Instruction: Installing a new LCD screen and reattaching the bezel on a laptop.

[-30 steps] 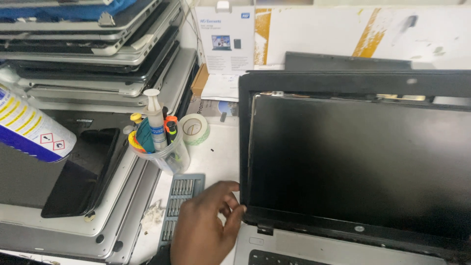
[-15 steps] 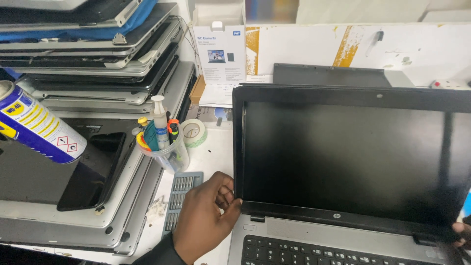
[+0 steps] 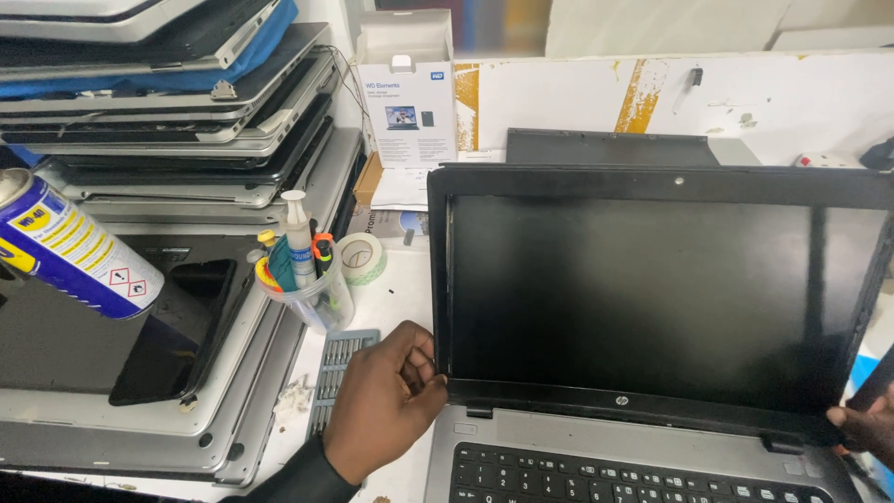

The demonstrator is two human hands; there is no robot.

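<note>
An open laptop (image 3: 652, 373) with a dark screen stands on a white worktable (image 3: 400, 279), right of centre. The left hand (image 3: 382, 401) pinches the lower left corner of the screen frame; the right hand (image 3: 866, 427) grips the lower right corner, mostly out of view. Just left sit a clear cup of pens (image 3: 307, 279), a tape roll (image 3: 361, 257) and a small grey grille (image 3: 337, 368). Further left lies a stack of laptops (image 3: 158, 112) with a blue and yellow spray can (image 3: 65, 247). Behind stand a white box (image 3: 408, 93) and a paint-streaked white wall (image 3: 745, 93)
</note>
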